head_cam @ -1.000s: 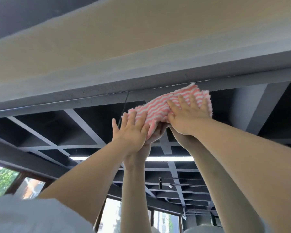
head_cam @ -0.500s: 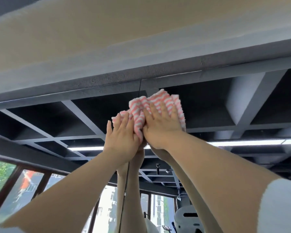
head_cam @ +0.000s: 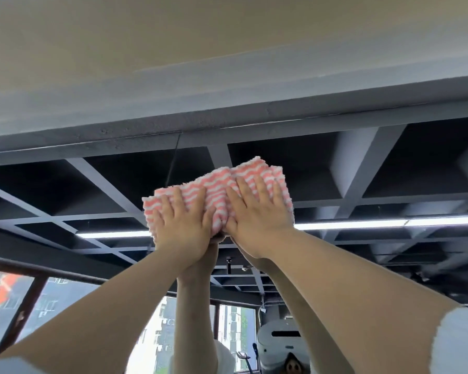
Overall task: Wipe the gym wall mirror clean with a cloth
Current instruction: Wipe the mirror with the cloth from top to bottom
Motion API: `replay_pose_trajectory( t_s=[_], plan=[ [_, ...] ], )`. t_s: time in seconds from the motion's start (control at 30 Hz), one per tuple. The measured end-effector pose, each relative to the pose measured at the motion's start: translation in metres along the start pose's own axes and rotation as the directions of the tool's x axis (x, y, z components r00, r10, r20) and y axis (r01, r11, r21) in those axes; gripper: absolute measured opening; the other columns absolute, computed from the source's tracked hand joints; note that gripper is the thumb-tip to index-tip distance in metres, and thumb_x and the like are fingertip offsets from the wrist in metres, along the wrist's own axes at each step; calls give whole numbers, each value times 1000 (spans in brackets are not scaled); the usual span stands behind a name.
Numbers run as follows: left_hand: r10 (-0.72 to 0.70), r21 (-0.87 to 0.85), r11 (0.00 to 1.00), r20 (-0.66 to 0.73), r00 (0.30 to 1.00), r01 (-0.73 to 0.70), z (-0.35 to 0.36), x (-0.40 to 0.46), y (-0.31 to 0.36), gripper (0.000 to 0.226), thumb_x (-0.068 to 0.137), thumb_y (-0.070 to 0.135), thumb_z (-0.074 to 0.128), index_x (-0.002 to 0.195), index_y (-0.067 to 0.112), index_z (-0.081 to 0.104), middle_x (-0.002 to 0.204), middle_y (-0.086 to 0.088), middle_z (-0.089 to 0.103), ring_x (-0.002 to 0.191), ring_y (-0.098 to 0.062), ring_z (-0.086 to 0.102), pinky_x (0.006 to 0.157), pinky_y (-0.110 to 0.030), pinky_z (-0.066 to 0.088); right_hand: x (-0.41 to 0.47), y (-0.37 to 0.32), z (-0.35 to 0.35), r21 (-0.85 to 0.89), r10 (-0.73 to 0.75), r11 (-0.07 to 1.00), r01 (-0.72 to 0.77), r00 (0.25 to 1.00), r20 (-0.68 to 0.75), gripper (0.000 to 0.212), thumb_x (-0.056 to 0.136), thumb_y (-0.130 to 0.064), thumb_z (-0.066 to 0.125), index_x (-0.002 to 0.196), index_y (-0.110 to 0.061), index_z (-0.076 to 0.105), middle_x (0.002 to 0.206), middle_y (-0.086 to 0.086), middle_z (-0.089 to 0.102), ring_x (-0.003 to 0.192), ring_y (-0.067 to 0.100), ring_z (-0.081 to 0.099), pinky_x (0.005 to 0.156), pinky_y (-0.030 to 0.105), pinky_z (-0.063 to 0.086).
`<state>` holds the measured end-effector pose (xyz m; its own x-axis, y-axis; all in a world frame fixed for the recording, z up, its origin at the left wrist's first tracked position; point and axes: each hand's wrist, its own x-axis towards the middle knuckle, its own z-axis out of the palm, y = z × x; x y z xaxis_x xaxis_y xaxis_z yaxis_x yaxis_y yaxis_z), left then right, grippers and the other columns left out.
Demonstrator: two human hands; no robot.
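Note:
A pink-and-white striped cloth (head_cam: 219, 184) lies flat against the wall mirror (head_cam: 335, 171), high up near the mirror's top edge. My left hand (head_cam: 183, 225) presses the cloth's left part with straight fingers. My right hand (head_cam: 257, 211) presses its right part, fingers spread flat. Both arms reach up overhead. The mirror reflects my arms, a dark grid ceiling and a light strip.
A grey beam (head_cam: 227, 109) and a pale wall run above the mirror's top edge. Reflected below are windows (head_cam: 65, 306) at the left and gym equipment (head_cam: 278, 338) at the bottom centre. A thin vertical seam (head_cam: 173, 157) runs down the mirror just left of the cloth.
Both hands slid the cloth across the top of the mirror, first left and down, then slightly right. The cloth, bunched half a second ago, now lies spread wider under both palms.

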<state>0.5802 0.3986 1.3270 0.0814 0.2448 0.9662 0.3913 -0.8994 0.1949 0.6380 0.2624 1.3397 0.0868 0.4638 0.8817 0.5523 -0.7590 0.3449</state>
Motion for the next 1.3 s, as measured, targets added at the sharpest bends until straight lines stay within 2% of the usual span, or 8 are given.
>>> replay_pose_trajectory(
  t_s=[0.27,0.63,0.77,0.83,0.93,1.03,1.2,1.3],
  plan=[
    [61,70,996,11,998,-62,12,-22,113,55,98,52,6,149,41,-10,159,-10,-13,145,-34,-14,112,-59,-6,-45,105,-1,-16,96,995,-96,995,16,65,99,-55,6,150,-25,-21,156,-1,-30,142,26,-30,116,47,-17],
    [274,8,962,42,961,-274,28,-69,275,64,89,64,1,147,42,-16,157,-13,-22,143,-37,-21,111,-62,-10,-141,256,-2,-54,257,965,-255,966,38,63,98,-53,1,147,-25,-27,153,-2,-34,141,23,-32,116,43,-18],
    [376,6,926,74,924,-377,33,-93,316,65,90,67,4,146,43,-17,155,-13,-26,141,-37,-25,109,-64,-12,-176,288,6,-42,316,948,-315,948,28,88,67,-61,-26,148,-26,-24,149,-5,-37,140,21,-31,114,45,-18],
    [433,-9,901,87,897,-433,34,-104,325,61,94,61,6,147,41,-15,155,-12,-27,141,-36,-26,109,-64,-15,-192,292,10,-30,354,935,-354,934,34,90,62,-60,-27,147,-28,-26,153,-4,-34,143,25,-28,114,47,-16],
    [496,-18,868,95,863,-497,36,-113,326,57,99,53,8,150,35,-11,157,-10,-23,143,-32,-24,107,-61,-21,-209,283,16,-19,390,921,-389,919,57,73,62,-58,-28,128,-29,-44,141,-6,-44,143,28,-28,115,50,-12],
    [525,-4,850,98,846,-527,38,-113,315,57,100,49,8,150,32,-12,157,-6,-23,142,-28,-26,108,-60,-22,-209,263,17,7,412,910,-414,909,62,68,60,-56,-28,121,-32,-45,141,-6,-43,143,29,-26,115,51,-10],
    [493,11,868,104,864,-497,36,-110,272,56,99,48,5,149,33,-15,157,-2,-24,142,-25,-28,110,-56,-20,-191,217,16,18,385,922,-387,919,88,67,59,-52,-27,121,-31,-43,156,4,-31,142,31,-27,113,52,-13],
    [471,27,880,63,880,-474,36,-102,231,62,90,52,-9,149,35,-14,158,-2,-21,143,-25,-25,109,-54,-21,-179,182,20,32,344,937,-348,935,86,68,61,-50,-27,124,-29,-41,154,3,-34,142,32,-29,113,53,-15]
  ],
)
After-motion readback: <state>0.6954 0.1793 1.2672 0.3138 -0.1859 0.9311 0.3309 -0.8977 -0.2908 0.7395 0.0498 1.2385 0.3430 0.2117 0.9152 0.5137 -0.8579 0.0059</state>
